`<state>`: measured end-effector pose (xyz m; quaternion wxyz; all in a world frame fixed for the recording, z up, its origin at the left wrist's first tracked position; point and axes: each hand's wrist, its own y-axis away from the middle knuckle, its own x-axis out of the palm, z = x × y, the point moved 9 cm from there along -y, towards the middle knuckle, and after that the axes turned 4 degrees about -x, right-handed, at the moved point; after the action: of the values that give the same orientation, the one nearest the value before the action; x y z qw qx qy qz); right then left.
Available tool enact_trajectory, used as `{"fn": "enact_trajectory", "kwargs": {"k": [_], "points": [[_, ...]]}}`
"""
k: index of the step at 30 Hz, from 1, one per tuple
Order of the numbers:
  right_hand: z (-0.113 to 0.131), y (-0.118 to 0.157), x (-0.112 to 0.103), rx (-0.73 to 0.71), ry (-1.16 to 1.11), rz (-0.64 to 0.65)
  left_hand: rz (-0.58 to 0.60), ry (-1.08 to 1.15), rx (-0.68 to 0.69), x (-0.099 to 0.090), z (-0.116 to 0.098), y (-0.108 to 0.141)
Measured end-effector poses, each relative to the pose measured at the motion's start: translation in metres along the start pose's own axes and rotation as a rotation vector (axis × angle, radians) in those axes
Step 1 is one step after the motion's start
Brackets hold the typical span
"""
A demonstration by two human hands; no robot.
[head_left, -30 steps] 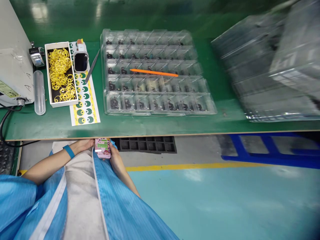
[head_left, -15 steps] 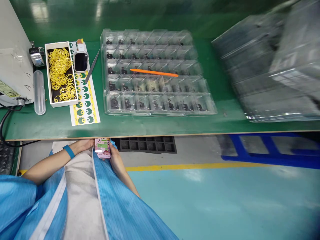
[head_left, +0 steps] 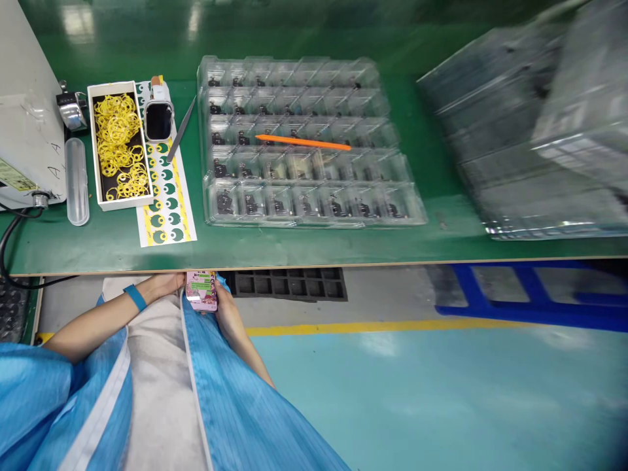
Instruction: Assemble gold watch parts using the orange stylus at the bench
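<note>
Below the front edge of the green table, a phone [head_left: 201, 292] with a lit pink and green screen is held low in front of my body. My right hand [head_left: 224, 302] is closed around the phone's right side. On its left side is my left hand [head_left: 169, 284], with a blue band on the wrist; its fingers are partly hidden by the phone and the table edge. On the table [head_left: 304, 247] lies a clear compartment tray [head_left: 314, 190] with small black parts, and an orange stick [head_left: 303, 142] rests across it.
At the left stand a white box of yellow rings [head_left: 93, 144], a sticker sheet [head_left: 169, 212], a smartwatch [head_left: 159, 122], grey tweezers [head_left: 181, 129], a clear case [head_left: 77, 182] and a white machine [head_left: 29, 111]. Clear trays [head_left: 520, 163] are stacked at the right. Beneath is a blue frame [head_left: 530, 294].
</note>
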<state>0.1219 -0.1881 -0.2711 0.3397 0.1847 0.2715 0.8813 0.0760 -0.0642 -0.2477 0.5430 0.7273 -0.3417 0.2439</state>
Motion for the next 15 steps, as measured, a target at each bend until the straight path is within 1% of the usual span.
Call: {"fn": "enact_trajectory", "kwargs": {"k": [6, 15], "points": [[0.0001, 0.0006, 0.001, 0.013, -0.013, 0.006, 0.004, 0.003, 0.004, 0.0012, -0.0004, 0.0003], [0.0022, -0.0003, 0.0007, -0.008, -0.007, 0.005, 0.003, -0.003, 0.006, 0.0016, -0.0005, 0.0005]]}}
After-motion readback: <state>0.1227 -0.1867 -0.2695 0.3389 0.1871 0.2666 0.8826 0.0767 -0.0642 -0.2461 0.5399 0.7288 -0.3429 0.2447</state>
